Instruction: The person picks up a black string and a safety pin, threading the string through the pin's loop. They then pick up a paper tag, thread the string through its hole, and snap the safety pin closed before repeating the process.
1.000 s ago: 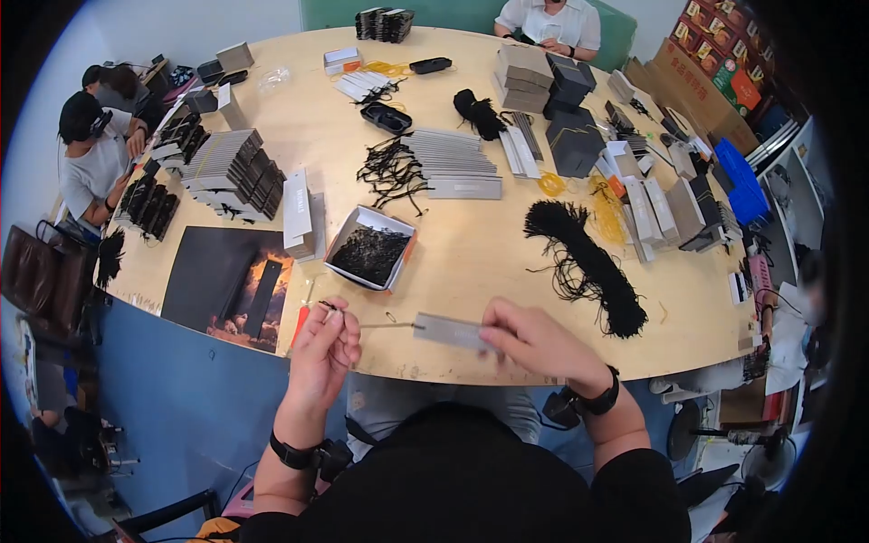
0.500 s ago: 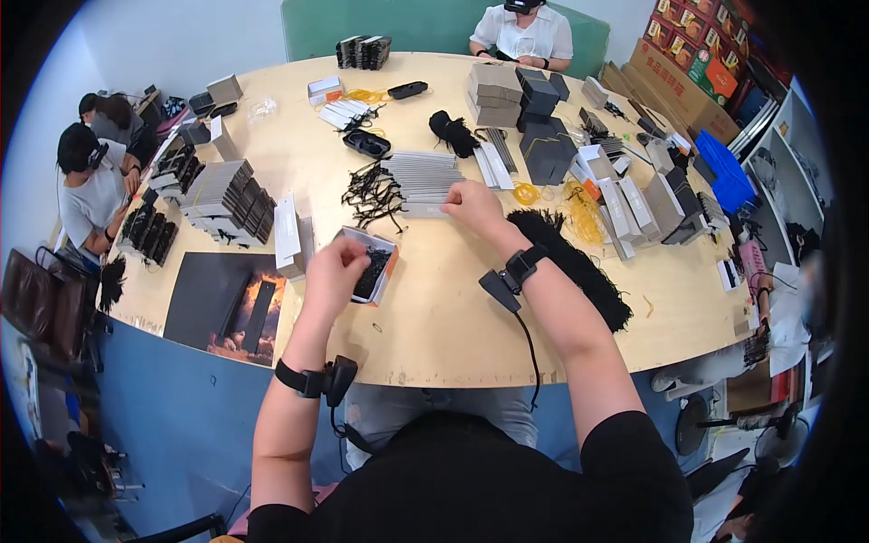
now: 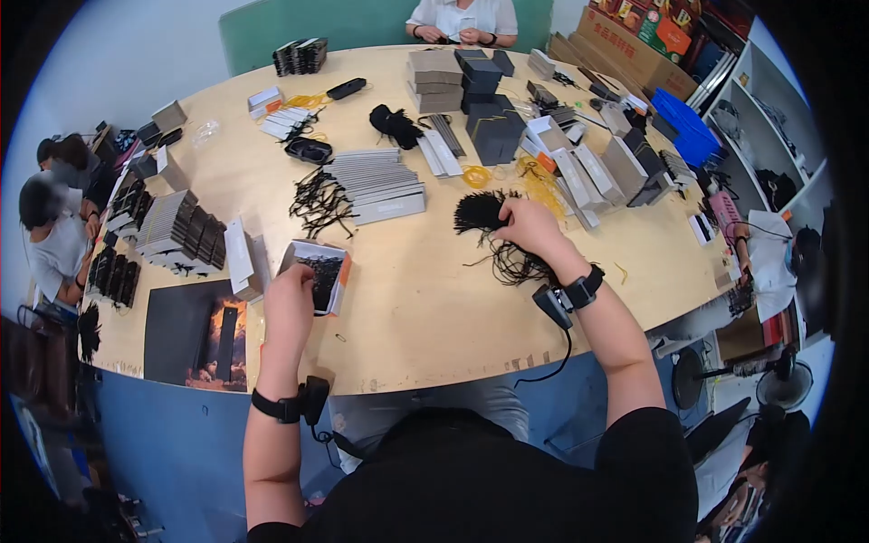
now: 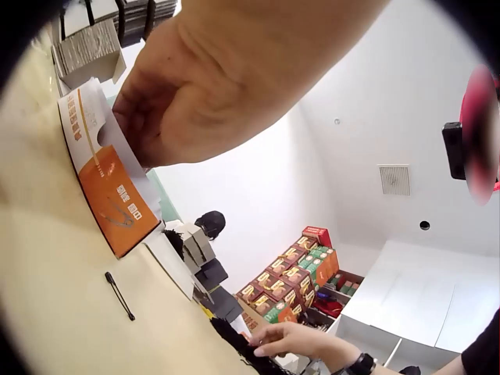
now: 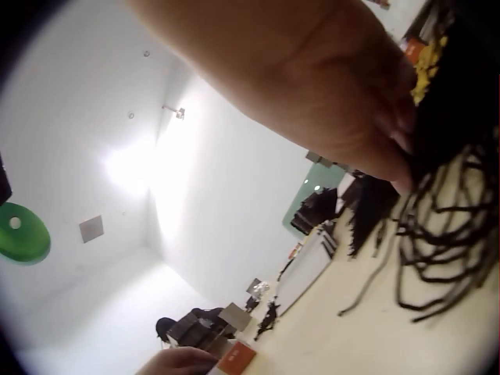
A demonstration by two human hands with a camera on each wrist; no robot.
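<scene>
My left hand (image 3: 291, 288) reaches over the near-left rim of a small white and orange box (image 3: 342, 288) of tiny black pins (image 3: 323, 268). In the left wrist view its fingers dip behind the box wall, so their tips are hidden. My right hand (image 3: 536, 228) is at a thick bundle of black cords (image 3: 478, 213), its thumb and fingers pinching into the strands. Loose cord loops (image 5: 437, 269) hang below those fingers in the right wrist view. One black safety pin (image 4: 119, 295) lies on the table beside the box.
A row of grey cards (image 3: 376, 181) with black cords lies beyond the box. Stacked cards (image 3: 181, 231) stand at the left, near a dark printed mat (image 3: 186, 330). Dark boxes (image 3: 493, 131) and yellow cords (image 3: 539, 185) are farther right. Other people sit around the table.
The grey card with a cord, earlier in my hands, went with my right hand to the card row. That hand has since moved right to the black cords; my left hand reached into the pin box.
</scene>
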